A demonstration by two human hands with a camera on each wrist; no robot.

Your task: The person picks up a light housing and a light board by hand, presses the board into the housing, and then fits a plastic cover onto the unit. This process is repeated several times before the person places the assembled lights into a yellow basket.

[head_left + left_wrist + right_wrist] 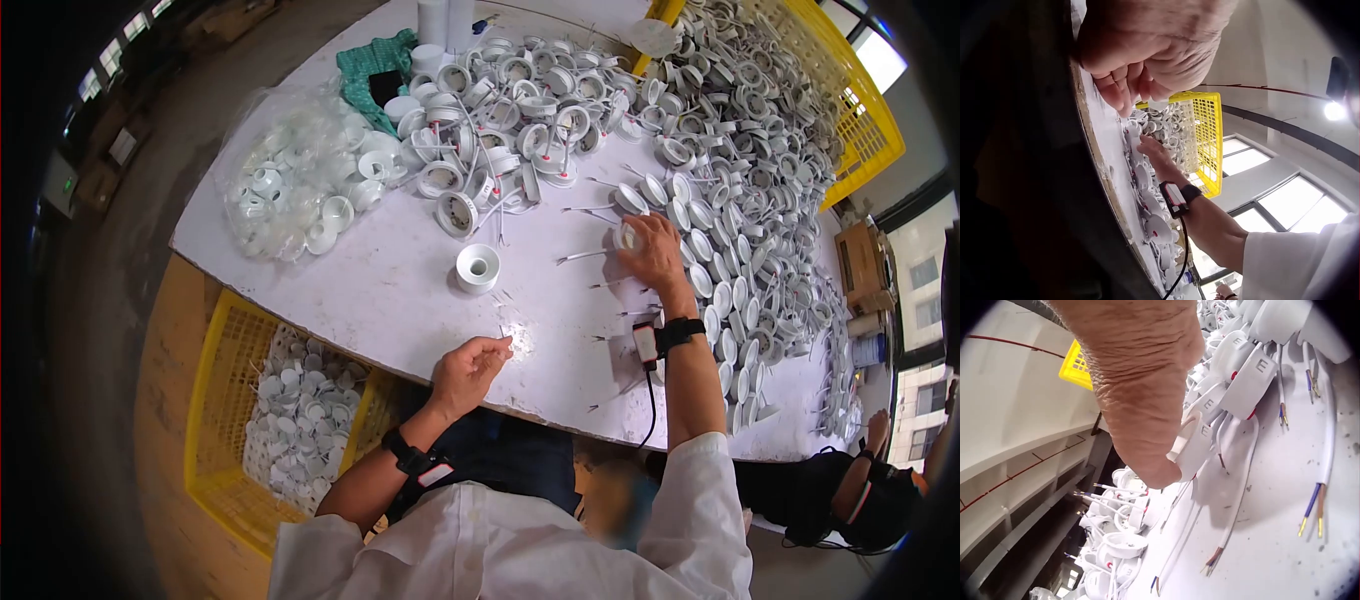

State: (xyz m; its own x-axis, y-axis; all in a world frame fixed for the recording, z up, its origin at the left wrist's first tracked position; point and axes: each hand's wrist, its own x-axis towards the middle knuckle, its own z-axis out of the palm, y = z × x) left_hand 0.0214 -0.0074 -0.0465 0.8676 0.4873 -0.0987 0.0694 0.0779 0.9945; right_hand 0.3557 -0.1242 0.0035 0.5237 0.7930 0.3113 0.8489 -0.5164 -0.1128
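Note:
My right hand (652,252) grips a round white lamp base (1196,447) by its rim, at the left border of the rows. A white cable runs from it over the table. Neighbouring bases marked "E" (1249,381) stand on edge in rows, their cables ending in bare blue and brown wires. Near the table's front edge, my left hand (470,375) has its fingers bent and thumb and fingertips together. A small translucent white piece (1159,105) shows at those fingertips. Beyond it stands a white cup-shaped housing (478,268), with a few small clear slivers (503,297) beside it.
A loose heap of wired lamp bases (500,120) lies at the back. To its left is a clear plastic bag (290,170) of white housings. One yellow crate (870,110) stands at the back right; another (215,400), holding white discs, is below the table's left edge.

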